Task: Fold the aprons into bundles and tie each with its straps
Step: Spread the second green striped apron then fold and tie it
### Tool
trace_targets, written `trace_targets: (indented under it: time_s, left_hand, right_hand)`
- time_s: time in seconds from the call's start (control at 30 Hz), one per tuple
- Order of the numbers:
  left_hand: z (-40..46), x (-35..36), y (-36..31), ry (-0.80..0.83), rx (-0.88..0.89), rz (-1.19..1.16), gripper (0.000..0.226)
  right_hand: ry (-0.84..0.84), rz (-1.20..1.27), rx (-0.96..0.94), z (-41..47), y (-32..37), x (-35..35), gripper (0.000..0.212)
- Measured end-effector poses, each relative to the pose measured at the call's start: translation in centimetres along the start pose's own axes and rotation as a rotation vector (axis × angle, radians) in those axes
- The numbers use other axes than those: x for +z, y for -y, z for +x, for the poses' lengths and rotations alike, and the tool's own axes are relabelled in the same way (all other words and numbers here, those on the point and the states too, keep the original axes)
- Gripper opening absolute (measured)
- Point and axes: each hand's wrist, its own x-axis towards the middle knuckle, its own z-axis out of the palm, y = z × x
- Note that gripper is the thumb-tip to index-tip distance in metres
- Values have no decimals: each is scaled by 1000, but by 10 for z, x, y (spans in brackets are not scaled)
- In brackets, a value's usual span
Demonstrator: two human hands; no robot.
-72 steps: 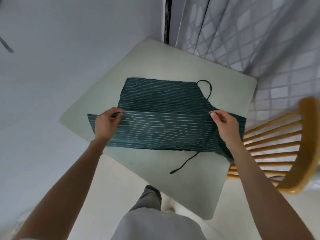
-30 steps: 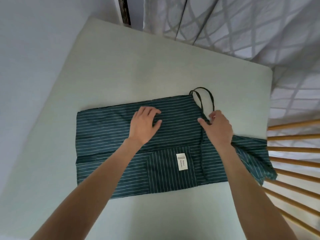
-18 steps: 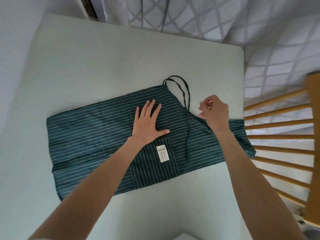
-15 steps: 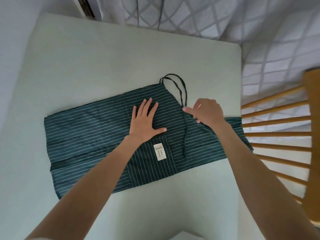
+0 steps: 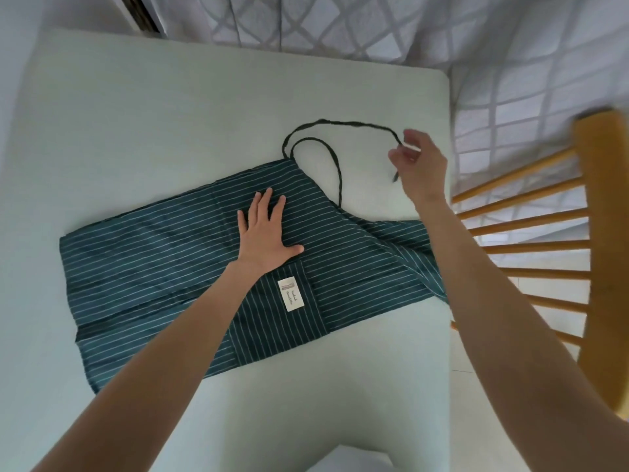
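A dark green apron (image 5: 163,253) with thin white stripes lies folded lengthwise across the pale table (image 5: 170,114), a white label (image 5: 291,294) showing on its pocket. My left hand (image 5: 265,233) presses flat on the apron's middle, fingers spread. My right hand (image 5: 417,165) is raised just above the table beyond the apron's right part, pinching a thin dark strap (image 5: 343,124) that arcs from the apron's upper corner. A second strap loop (image 5: 326,155) lies on the table beside it. The apron's right end hangs over the table edge under my right forearm.
A wooden spindle-back chair (image 5: 551,233) stands close against the table's right edge. A patterned white curtain (image 5: 374,28) hangs behind the table. A white wall runs along the left.
My right hand has lifted off the apron and pulled one strap out to the right, away from the fabric. My left hand stays flat on the apron.
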Motion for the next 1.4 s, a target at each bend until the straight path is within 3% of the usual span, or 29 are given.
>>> trace_targets:
  time_s: [0.1, 0.17, 0.23, 0.3, 0.4, 0.47, 0.57, 0.7, 0.83, 1.0, 1.13, 1.2, 1.33, 1.4]
  left_hand:
    - [-4, -1, -21, -120, 88, 1, 76]
    - [-9, 5, -39, -255, 282, -25, 52]
    - [-13, 14, -57, -277, 424, -66, 36]
    - [-16, 24, -75, -213, 493, -46, 35]
    - [-20, 40, -90, -62, 482, 61, 59]
    - [-23, 46, -92, -30, 461, 136, 73]
    - [-28, 46, -91, -1, 441, 162, 77]
    - [-42, 40, -73, 51, 440, 162, 79]
    - [-60, 39, -52, 52, 458, 179, 77]
    - [-64, 46, -68, -64, 404, 125, 61]
    - [-55, 47, -93, -194, 470, 94, 47]
    - [-54, 49, -107, -185, 550, 90, 44]
    - [-70, 67, -131, -96, 723, 135, 42]
    - [-78, 78, -135, -74, 724, 150, 41]
  right_hand:
    - [84, 48, 37, -5, -14, -11, 39]
    - [136, -98, -51, -29, -37, -23, 28]
    - [161, -315, -184, -65, -63, -34, 29]
    - [146, -544, -255, -98, -93, -43, 44]
    - [161, -761, -186, -132, -127, -51, 56]
    - [145, -730, -183, -139, -138, -55, 46]
    - [85, -727, -328, -137, -141, -62, 20]
    - [115, -688, -345, -133, -124, -75, 11]
    - [69, -578, -310, -108, -110, -86, 11]
    - [11, -635, -41, -98, -133, -88, 25]
    - [-205, -657, -180, -126, -150, -89, 26]
    - [-265, -631, -136, -146, -154, -84, 35]
    - [-228, -434, 166, -172, -172, -75, 46]
    - [-182, -355, 128, -172, -181, -80, 39]
